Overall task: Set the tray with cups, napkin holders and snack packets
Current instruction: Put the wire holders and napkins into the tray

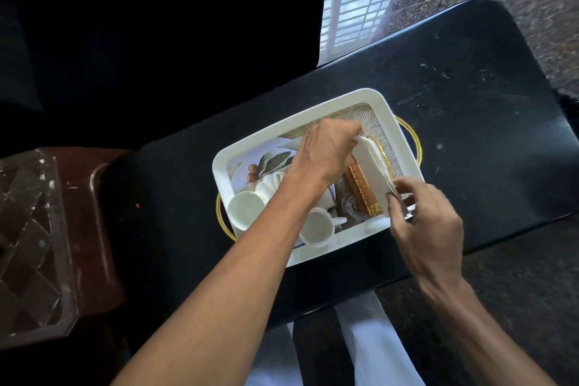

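A white tray (313, 117) with gold handles sits on a black table. Two white cups (246, 208) (316, 227) stand at its near left end, on a plate printed with leaves. A stack of white napkins (372, 172) stands upright in a gold wire holder (383, 155) in the right half of the tray. My left hand (326, 150) pinches the far end of the napkins, and my right hand (426, 222) pinches the near end. An orange-brown snack packet (360, 188) lies beside the napkins. A clear glass piece (352, 207) sits next to it.
The black table (470, 103) runs on to the right of the tray. A clear cut-glass container (31, 244) rests on a dark red stand at the left. Speckled stone floor lies beyond and below the table, and white trouser legs show under its near edge.
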Demonstrator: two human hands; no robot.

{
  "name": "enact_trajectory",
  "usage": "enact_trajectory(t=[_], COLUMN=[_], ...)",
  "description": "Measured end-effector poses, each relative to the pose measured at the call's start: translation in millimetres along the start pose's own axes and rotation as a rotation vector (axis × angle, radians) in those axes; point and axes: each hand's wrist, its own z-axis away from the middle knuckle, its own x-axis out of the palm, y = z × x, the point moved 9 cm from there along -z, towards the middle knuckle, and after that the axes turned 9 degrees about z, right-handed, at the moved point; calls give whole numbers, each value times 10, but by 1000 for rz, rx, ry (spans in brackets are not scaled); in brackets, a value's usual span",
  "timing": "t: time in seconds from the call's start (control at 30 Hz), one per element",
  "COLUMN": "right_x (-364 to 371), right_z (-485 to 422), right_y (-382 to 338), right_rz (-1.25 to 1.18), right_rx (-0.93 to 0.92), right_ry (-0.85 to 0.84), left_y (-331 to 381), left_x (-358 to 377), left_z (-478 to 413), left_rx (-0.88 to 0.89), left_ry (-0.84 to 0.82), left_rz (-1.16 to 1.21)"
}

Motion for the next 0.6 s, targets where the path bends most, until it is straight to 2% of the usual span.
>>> enact_trajectory(t=[0.43, 0.6], right_x=[-39, 3], right_z=[-63, -160], right_y=[-138, -568], right_rz=[13, -115], right_rx=[-23, -154], right_ry=[-12, -57], left_y=[-186, -323], left_x=[-61, -350], left_z=[113, 525], left_rx=[-41, -44], left_ry=[23, 126], left_rz=[9, -51])
